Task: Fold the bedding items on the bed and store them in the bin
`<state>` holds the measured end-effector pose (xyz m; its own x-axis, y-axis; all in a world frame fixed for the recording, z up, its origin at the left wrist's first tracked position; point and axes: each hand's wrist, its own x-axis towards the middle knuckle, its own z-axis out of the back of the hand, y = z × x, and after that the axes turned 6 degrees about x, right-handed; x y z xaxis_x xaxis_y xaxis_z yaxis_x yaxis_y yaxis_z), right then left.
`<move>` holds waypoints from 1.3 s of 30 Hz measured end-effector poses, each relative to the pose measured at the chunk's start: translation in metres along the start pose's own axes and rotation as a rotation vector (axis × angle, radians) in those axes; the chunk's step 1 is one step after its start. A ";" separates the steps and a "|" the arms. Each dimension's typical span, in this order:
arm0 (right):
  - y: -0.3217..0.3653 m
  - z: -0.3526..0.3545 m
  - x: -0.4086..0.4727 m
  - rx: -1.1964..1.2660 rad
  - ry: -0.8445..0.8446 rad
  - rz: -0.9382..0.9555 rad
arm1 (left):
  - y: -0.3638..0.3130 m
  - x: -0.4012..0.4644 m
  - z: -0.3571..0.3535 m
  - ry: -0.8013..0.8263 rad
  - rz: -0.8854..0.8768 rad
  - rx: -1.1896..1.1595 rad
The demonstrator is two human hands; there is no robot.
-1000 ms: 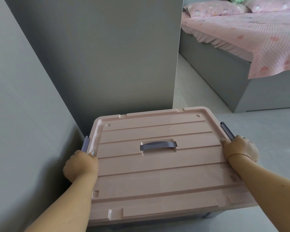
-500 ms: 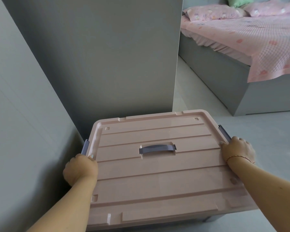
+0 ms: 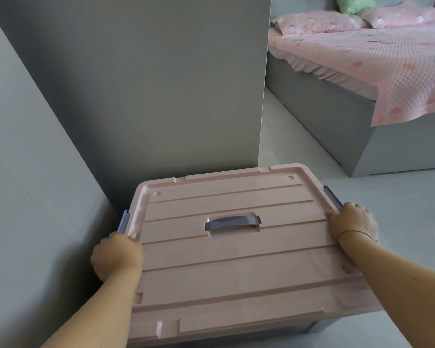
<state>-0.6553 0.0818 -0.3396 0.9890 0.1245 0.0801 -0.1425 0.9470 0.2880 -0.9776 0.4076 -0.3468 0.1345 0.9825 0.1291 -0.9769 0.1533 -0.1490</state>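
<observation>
A storage bin with a pink ribbed lid and a grey-purple centre handle fills the lower middle of the view. My left hand grips its left edge just below a purple side latch. My right hand grips the right edge beside the other latch. At the upper right stands the bed with a pink checked coverlet, two pink pillows and a green pillow.
A tall grey cabinet panel rises directly behind the bin, and a grey wall runs along the left. Pale floor lies between the bin and the grey bed base.
The view has tilted slightly, so the bin sits a little lower in the frame and more of the bed shows. Both hands keep the same grip on the bin's sides.
</observation>
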 end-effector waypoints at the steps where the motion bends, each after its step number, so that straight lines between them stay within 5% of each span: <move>1: 0.000 0.000 0.000 0.005 0.000 0.001 | 0.000 0.000 0.000 -0.002 -0.001 -0.006; 11: 0.003 -0.004 -0.012 -0.008 0.010 0.130 | -0.002 -0.004 0.008 0.052 -0.120 0.008; 19: 0.004 0.000 -0.022 -0.220 0.255 0.271 | -0.004 -0.015 0.008 0.199 -0.424 0.255; 24: 0.011 0.002 -0.043 -0.200 0.308 0.276 | -0.018 -0.041 0.017 0.320 -0.438 0.206; 29: 0.018 0.008 -0.084 -0.125 0.387 0.287 | -0.038 -0.084 0.023 0.416 -0.413 0.146; 35: 0.042 0.017 -0.133 0.017 0.579 0.375 | -0.062 -0.137 0.033 0.462 -0.583 0.161; 39: 0.057 0.049 -0.155 0.400 0.613 0.353 | -0.074 -0.153 0.050 0.428 -0.643 0.148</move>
